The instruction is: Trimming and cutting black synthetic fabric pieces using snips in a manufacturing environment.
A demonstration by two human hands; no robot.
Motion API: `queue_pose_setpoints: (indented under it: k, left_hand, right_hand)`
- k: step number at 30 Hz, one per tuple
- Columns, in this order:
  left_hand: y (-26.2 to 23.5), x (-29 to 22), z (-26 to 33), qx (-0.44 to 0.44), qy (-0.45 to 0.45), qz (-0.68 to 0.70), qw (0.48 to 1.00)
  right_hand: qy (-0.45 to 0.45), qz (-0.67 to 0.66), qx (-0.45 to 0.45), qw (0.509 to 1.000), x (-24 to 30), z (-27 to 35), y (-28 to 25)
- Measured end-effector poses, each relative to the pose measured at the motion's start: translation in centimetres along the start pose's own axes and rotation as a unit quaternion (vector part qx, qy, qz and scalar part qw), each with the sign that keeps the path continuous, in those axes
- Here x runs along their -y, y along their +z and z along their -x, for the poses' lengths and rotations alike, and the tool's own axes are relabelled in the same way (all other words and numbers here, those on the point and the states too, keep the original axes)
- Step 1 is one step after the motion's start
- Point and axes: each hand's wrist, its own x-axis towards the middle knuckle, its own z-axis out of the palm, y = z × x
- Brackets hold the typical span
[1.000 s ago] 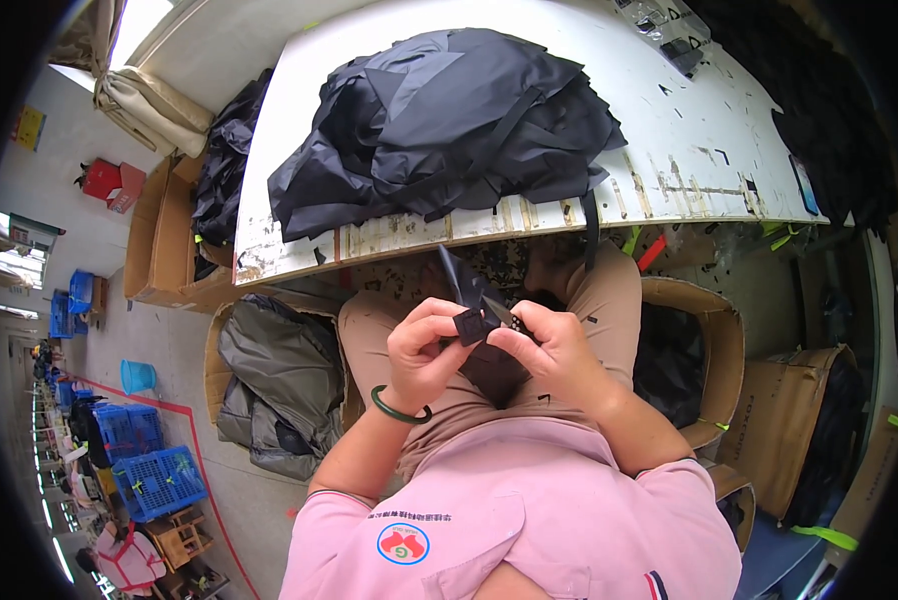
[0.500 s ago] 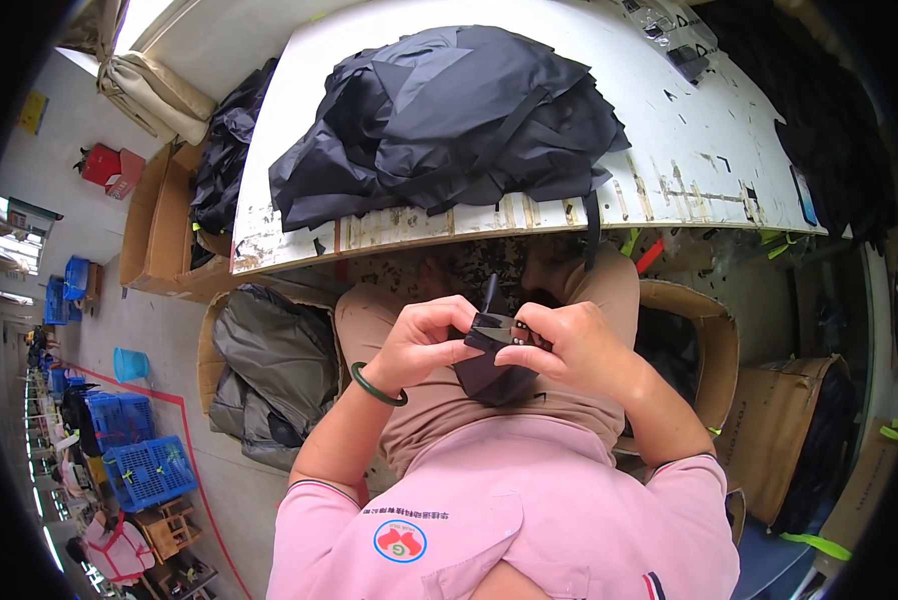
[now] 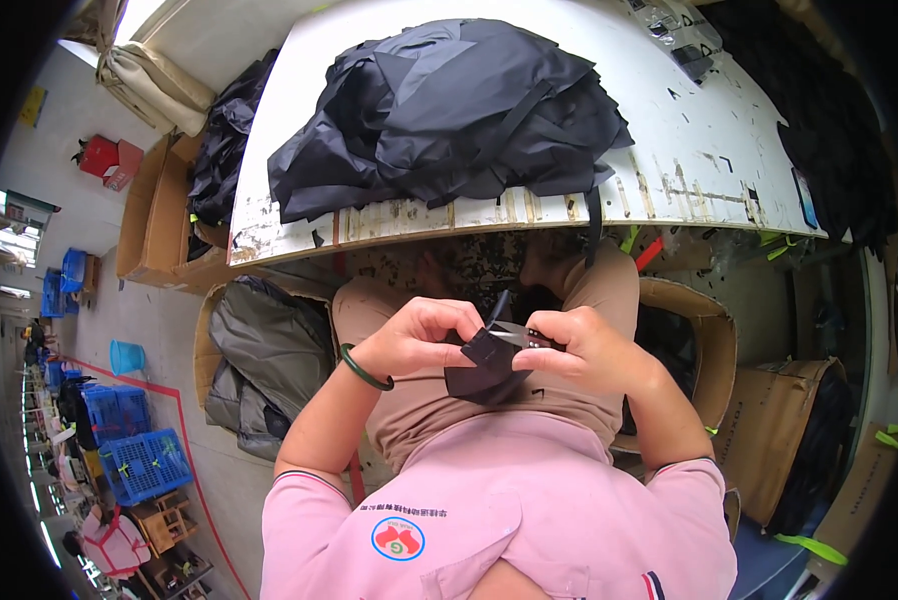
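Above my lap, my left hand (image 3: pixel 419 338) pinches the edge of a black fabric piece (image 3: pixel 485 380) between thumb and fingers. The rest of the fabric hangs down over my thighs, and a narrow dark strip sticks up from its far side. My right hand (image 3: pixel 591 350) is closed around small metal thread snips (image 3: pixel 513 333). Their bright blades point left and lie at the fabric's edge, close to my left fingertips. Whether the blades touch the cloth I cannot tell.
Ahead stands a white table (image 3: pixel 689 190) with a large heap of black fabric pieces (image 3: pixel 459 110). A carton holding grey fabric (image 3: pixel 269 355) is by my left leg; an open carton (image 3: pixel 714 350) is by my right. Blue crates (image 3: pixel 149 468) stand farther left.
My left hand has shifted slightly left with the fabric, whose edge has turned to face up more. The snips' blades now show plainly between my hands.
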Motion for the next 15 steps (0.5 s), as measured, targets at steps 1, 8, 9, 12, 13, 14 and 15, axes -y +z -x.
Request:
queue_pose_setpoints:
  k: [1,8,9,12,13,14,15]
  left_hand:
    - [-0.2,-0.2,-0.1,-0.002,0.0,0.001,1.0]
    - [-1.4,-1.1,-1.2,0.147,-0.157,0.111,0.97]
    - [-1.4,-1.0,-1.3,0.144,-0.156,0.113,0.971]
    - [-1.8,-0.2,-1.6,0.209,-0.201,0.128,0.948]
    - [-1.8,0.0,-1.7,0.208,-0.201,0.129,0.949]
    - [-1.8,0.1,-1.8,0.223,-0.206,0.124,0.945]
    - [-1.7,0.3,-1.8,0.238,-0.212,0.12,0.94]
  right_hand:
    - [-0.01,-0.006,0.02,1.0,0.0,0.0,-0.1]
    - [-0.078,0.063,0.066,0.993,0.0,0.3,-0.2]
    - [-0.078,0.063,0.069,0.993,0.1,0.3,-0.2]
    - [-0.112,0.091,0.063,0.988,0.4,0.2,0.1]
    - [-0.119,0.1,0.068,0.985,0.4,0.1,0.3]
    - [-0.127,0.109,0.073,0.983,0.4,0.1,0.4]
    - [-0.125,0.117,0.084,0.982,0.5,0.0,0.5]
